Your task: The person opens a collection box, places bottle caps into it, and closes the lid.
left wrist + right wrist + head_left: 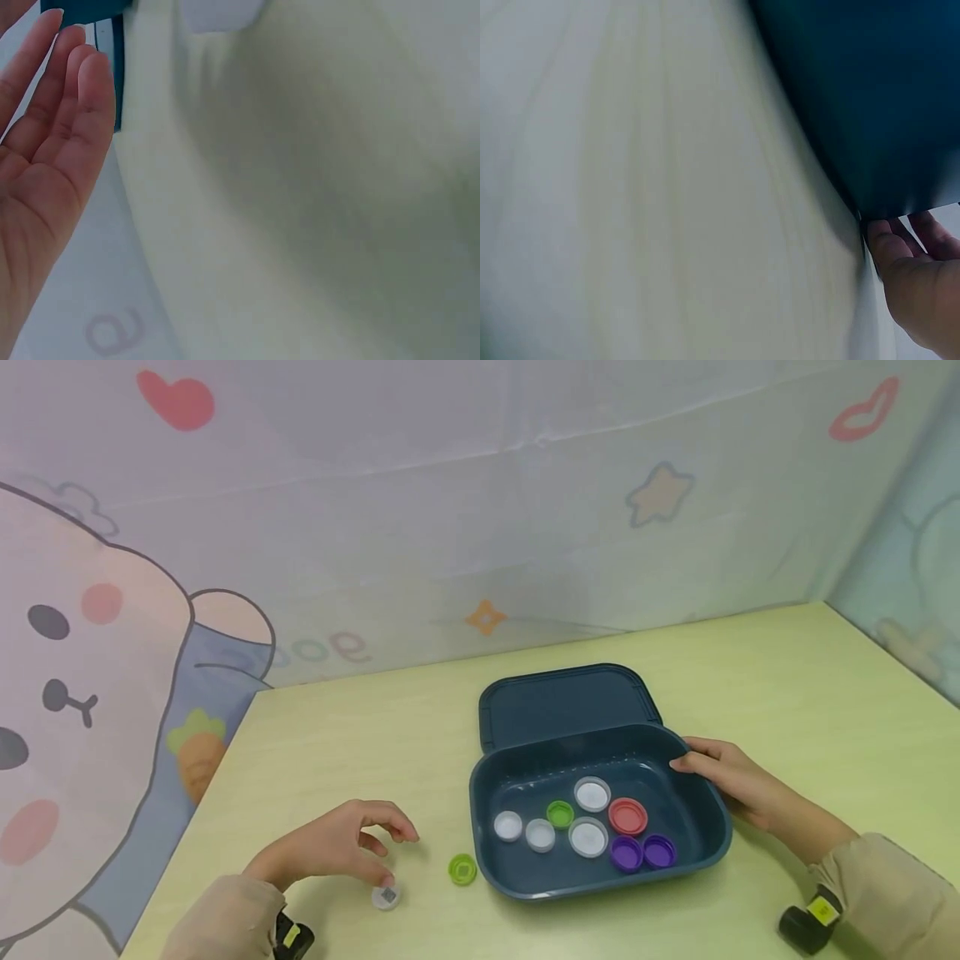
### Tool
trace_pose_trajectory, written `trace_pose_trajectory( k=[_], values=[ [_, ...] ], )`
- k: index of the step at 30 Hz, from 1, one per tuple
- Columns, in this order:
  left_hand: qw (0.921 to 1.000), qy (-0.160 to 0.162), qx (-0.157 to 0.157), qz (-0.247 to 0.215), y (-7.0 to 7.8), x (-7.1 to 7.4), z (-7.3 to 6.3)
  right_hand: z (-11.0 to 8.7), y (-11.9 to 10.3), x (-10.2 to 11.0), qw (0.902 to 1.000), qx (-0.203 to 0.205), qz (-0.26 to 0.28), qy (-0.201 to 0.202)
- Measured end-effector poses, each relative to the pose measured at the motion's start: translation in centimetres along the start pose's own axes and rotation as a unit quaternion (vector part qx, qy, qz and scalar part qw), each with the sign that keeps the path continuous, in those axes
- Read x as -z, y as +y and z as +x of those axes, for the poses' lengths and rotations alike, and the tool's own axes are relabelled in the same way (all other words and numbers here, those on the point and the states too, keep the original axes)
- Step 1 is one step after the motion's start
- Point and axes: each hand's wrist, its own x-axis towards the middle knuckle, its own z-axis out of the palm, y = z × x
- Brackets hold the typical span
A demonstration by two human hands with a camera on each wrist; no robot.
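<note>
My left hand [348, 843] is low over the table with its fingers spread and slightly bent. Its thumb tip is right at the edge of a white cap [386, 897] with a dark square code on top. In the left wrist view the fingers of that hand [56, 127] hold nothing, and the white cap [221, 11] shows at the top. Pinched between thumb and fingers of my right hand [738, 781] is the far right corner of a dark blue plastic box [510, 881]. The right wrist view shows those fingertips [881, 229] against the box wall [870, 112].
Inside the box lie several bottle caps: white ones [587, 837], a green one [559, 814], a red one [627, 816] and two purple ones [626, 853]. A green cap [462, 869] sits on the table left of the box. The blue lid [570, 702] lies behind it.
</note>
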Motion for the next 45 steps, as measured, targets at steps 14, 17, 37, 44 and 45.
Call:
trace_pose_trajectory(
  k=[14,17,37,44,45],
  values=[
    [0.9988,-0.017,0.038,-0.025,-2.5,-0.8,-0.9,0.1,0.0,0.1,0.9999,0.005,0.008,-0.005],
    [0.9984,-0.028,0.037,-0.033,-2.9,-1.0,-1.0,0.0,0.0,0.0,1.0000,0.004,0.006,-0.003],
    [0.9985,-0.045,-0.006,0.031,-2.8,-1.4,-0.5,-0.1,-0.1,0.2,1.0000,0.006,-0.002,-0.001],
    [0.9988,-0.048,-0.005,0.010,-2.9,-1.4,-0.5,0.0,0.0,0.1,1.0000,0.002,-0.006,0.000],
    [0.9987,-0.050,-0.002,0.007,-2.8,-1.3,-0.5,0.0,0.1,0.1,1.0000,0.003,-0.007,-0.001]
  ],
)
